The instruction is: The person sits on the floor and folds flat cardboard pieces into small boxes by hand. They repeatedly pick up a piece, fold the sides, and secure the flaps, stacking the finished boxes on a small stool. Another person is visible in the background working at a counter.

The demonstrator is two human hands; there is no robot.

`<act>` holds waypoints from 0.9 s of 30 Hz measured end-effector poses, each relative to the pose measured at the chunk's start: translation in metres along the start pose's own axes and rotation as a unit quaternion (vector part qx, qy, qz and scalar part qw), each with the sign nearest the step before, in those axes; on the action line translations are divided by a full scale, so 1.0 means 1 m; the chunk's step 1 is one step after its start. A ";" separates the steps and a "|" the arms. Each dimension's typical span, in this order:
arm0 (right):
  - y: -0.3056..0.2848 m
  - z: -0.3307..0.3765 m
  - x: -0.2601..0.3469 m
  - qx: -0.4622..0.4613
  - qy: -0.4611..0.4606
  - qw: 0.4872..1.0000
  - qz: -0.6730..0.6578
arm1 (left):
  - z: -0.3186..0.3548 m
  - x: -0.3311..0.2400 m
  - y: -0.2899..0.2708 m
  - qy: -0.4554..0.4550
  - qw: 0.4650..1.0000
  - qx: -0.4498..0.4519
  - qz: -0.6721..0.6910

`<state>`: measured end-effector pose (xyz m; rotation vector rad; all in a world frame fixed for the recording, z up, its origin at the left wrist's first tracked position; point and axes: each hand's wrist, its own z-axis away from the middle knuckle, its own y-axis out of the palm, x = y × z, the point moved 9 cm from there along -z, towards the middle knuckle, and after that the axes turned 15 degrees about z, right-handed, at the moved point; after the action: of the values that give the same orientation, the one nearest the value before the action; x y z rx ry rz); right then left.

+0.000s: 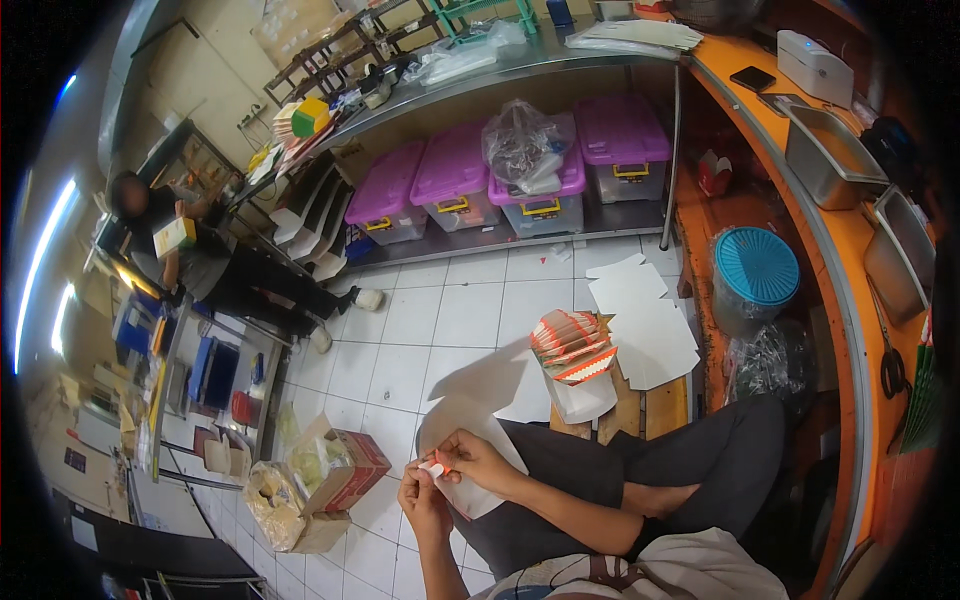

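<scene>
Both grips (477,462) pinch orange-white paper (434,468); carton (362,462) holds greenish bag (314,457).

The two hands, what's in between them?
In the head view, a small white-and-orange piece is pinched between the left hand and the right hand.

The tiled floor (470,315) is bearing a red carton (357,468); a slatted stool (665,405) is supporting a white tray (583,400) and a card sheet (650,340). Beyond, a steel table (545,58) is carrying plastic bags (465,60) on top, while its lower shelf (470,243) is holding four purple-lidded bins (625,140) in a row. At right, an orange counter (735,60) is bearing a phone (752,78), a white device (815,68), two steel pans (835,160) and scissors (890,368).
</scene>
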<state>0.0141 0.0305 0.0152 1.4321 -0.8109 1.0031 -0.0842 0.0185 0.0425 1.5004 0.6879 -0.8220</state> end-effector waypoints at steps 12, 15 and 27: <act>0.000 0.011 0.011 0.007 -0.017 1.000 -0.008 | -0.007 0.008 -0.004 0.004 0.999 0.030 -0.022; 0.004 0.012 0.001 0.058 0.021 0.995 -0.075 | -0.011 0.008 -0.001 -0.029 0.998 0.054 0.013; 0.023 0.027 -0.051 0.191 0.209 0.944 -0.172 | -0.001 0.015 0.006 -0.149 0.982 0.103 -0.058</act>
<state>-0.0237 -0.0017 -0.0216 1.5388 -0.0475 1.1726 -0.0706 0.0185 0.0341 1.4885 0.4809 -1.2096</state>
